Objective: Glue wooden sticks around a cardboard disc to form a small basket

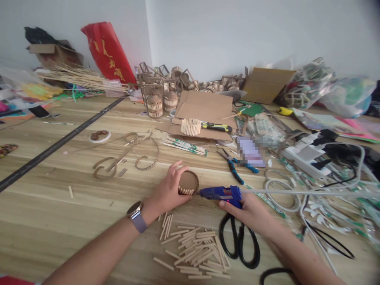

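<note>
My left hand (168, 188), with a watch on its wrist, grips a round cardboard cup (189, 180) tilted toward me. Short wooden sticks line part of its lower edge. A blue hot glue gun (221, 193) is in my right hand (247, 209), its nozzle close to the cup's right side; whether it touches I cannot tell. A long pale glue stick runs out of its back. Just below lies a loose pile of short wooden sticks (197, 249). Black-handled scissors (240, 241) rest under the glue gun, their blades hidden.
Blue-handled pliers (233, 166) and a phone (251, 151) lie beyond the glue gun. A finished stick ring (190, 127) and a utility knife (216, 126) sit on cardboard sheets. Cardboard strips (105, 168) lie left. A power strip (307, 158) with cables stands right. Small wooden buckets (154, 106) stand behind.
</note>
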Available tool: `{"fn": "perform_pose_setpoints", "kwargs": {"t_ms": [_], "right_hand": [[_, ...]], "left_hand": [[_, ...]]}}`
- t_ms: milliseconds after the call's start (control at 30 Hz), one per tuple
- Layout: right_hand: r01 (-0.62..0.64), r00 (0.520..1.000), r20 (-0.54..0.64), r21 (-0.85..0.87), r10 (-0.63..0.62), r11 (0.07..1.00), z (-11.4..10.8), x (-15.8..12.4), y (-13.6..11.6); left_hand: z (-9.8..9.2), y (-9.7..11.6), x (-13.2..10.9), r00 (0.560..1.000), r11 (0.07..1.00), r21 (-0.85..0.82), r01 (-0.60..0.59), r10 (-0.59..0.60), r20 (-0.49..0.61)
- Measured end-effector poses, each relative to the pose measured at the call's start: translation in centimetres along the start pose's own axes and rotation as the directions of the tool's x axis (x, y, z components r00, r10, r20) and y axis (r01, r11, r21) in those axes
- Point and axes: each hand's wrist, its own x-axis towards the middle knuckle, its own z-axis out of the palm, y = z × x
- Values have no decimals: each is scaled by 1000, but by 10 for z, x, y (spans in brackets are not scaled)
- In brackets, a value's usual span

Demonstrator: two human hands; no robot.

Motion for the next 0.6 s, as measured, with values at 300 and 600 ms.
{"fn": "perform_pose_setpoints", "kwargs": {"t_ms": [300,600], "right_hand": [[18,1000,-11,-99,-19,995,3,-2,-3],[15,1000,-24,-173,-20,985,7,-4,-2]], "left_hand": [[0,1,0,1000,1000,4,5,-5,4],[-1,2,1,1000,1000,16,10,-10,20]]}}
